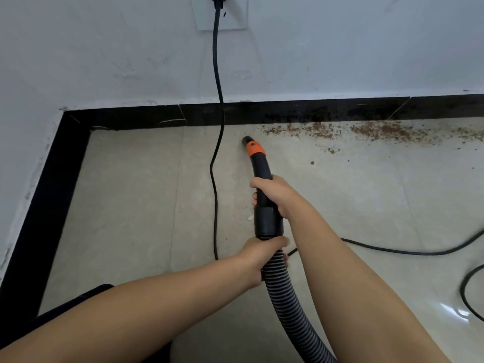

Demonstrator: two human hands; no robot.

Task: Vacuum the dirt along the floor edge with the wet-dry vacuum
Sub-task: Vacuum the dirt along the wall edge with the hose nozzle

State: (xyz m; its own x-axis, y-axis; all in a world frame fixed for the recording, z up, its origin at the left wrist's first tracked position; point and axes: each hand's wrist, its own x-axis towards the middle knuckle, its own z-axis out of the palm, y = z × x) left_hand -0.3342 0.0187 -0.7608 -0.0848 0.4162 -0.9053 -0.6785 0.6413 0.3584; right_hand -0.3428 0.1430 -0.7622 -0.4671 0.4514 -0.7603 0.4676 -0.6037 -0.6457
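The right hand [272, 195] grips the black nozzle tube [262, 166] at frame centre; the left hand [259, 258] clasps the ribbed hose [282, 289] below, which runs off the bottom edge. The tip nears brown dirt [379, 131] along the black baseboard [301, 111], upper right. The power cord's [216, 74] plug is cropped at top.

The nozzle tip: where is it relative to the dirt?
In the head view the nozzle tip sits just left of the dirt along the black baseboard, right of the power cord.
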